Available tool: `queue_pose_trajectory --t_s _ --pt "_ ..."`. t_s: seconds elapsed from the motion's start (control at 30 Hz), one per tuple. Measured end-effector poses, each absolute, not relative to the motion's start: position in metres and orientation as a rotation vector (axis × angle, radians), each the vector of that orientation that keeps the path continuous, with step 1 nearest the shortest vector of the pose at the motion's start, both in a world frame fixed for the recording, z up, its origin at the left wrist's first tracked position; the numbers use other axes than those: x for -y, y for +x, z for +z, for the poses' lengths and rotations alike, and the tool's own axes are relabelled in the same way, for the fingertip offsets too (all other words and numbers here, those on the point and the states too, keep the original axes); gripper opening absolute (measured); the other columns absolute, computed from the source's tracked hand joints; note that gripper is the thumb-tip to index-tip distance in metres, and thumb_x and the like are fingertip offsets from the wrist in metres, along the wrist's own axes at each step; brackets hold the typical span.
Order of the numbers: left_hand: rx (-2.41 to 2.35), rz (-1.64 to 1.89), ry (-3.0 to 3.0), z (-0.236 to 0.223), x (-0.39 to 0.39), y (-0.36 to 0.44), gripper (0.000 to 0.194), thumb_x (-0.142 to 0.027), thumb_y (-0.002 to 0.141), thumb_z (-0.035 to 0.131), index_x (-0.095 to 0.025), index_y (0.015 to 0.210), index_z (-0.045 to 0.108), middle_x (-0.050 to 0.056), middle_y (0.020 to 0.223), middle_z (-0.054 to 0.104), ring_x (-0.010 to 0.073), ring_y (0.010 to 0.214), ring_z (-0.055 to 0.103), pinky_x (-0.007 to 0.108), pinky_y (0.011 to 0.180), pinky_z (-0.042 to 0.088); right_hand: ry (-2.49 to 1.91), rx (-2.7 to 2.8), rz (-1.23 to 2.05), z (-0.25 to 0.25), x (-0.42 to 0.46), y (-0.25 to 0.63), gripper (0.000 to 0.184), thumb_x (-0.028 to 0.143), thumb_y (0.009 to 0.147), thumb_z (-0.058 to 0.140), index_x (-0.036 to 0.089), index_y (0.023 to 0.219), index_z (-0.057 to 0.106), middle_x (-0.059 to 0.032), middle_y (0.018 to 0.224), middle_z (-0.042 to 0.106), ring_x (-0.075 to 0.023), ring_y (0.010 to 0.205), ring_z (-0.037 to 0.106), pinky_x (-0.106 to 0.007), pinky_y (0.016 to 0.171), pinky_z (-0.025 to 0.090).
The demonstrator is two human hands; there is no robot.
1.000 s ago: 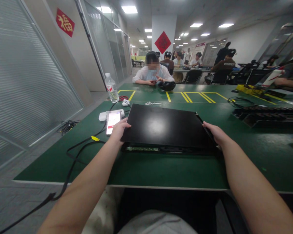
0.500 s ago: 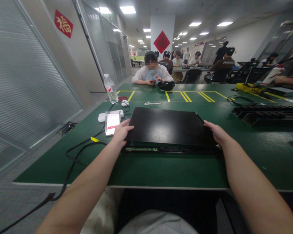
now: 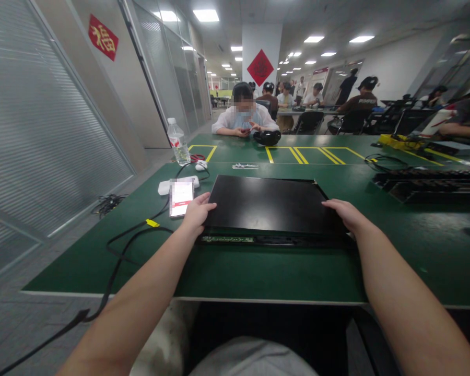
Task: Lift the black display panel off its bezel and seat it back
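Note:
A glossy black LCD panel [image 3: 268, 206] lies almost flat above a dark frame [image 3: 297, 241] on the green table. A strip of green circuit board [image 3: 227, 240] shows along the near side, below the panel's edge. My left hand [image 3: 198, 214] grips the panel's left edge, thumb on top and the other fingers partly hidden. At the opposite edge, my right hand [image 3: 347, 215] has its thumb or a finger reaching over the top, its remaining fingers largely out of sight. A lit phone [image 3: 182, 197] lies just beyond my left hand.
Left of the panel are a white box-like item [image 3: 165, 187], a white mouse [image 3: 201, 165], a water bottle [image 3: 178, 141] and a black cable [image 3: 119, 250]. Black slotted racks [image 3: 434, 184] stand at right. Across the table [image 3: 274, 277] a person [image 3: 245, 112] sits near a black object [image 3: 267, 137].
The panel has come down a little, and more of the frame's far right corner shows. My right hand's fingertip has moved left onto the panel. My left hand has barely moved.

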State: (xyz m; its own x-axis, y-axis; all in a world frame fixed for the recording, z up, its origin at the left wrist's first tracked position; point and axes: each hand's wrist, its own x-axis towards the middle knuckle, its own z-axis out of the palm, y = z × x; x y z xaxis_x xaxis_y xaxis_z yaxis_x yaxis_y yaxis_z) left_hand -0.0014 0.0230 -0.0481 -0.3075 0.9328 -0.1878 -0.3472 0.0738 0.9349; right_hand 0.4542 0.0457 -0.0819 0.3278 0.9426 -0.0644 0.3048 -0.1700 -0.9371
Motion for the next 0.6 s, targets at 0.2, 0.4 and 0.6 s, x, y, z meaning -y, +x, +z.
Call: queue_pose_trajectory --t_s 0.2,0.4,0.6 --pt "-1.246 1.473 0.685 -0.0526 -0.0263 -0.0045 0.062 0.012 0.064 0.078 -0.018 0.118 0.078 0.015 0.132 0.077 0.0344 0.134 0.067 0.043 0.106 0.060 -1.792 1.084 0.775 -0.0802 -0.0466 0.4502 0.017 0.034 0.066 0.087 0.028 0.075 0.073 -0.0079 0.098 0.079 -0.0340 0.110 0.071 -0.048 0.101 0.055" --pt "-1.235 1.467 0.692 -0.0530 -0.0268 -0.0049 0.065 0.012 0.063 0.078 -0.018 0.121 0.077 0.016 0.135 0.076 0.0343 0.136 0.065 0.042 0.107 0.059 -1.849 1.138 0.684 -0.0827 -0.0479 0.4542 0.022 0.034 0.064 0.089 0.028 0.078 0.074 -0.0102 0.105 0.079 -0.0356 0.118 0.069 -0.050 0.104 0.054" --pt "-1.209 1.465 0.679 -0.0515 -0.0260 -0.0027 0.062 0.013 0.066 0.076 -0.018 0.119 0.077 0.015 0.133 0.076 0.0331 0.131 0.069 0.042 0.104 0.061 -1.911 1.190 0.625 -0.0817 -0.0476 0.4531 0.022 0.034 0.065 0.090 0.027 0.076 0.072 -0.0113 0.108 0.079 -0.0373 0.123 0.067 -0.053 0.111 0.050"
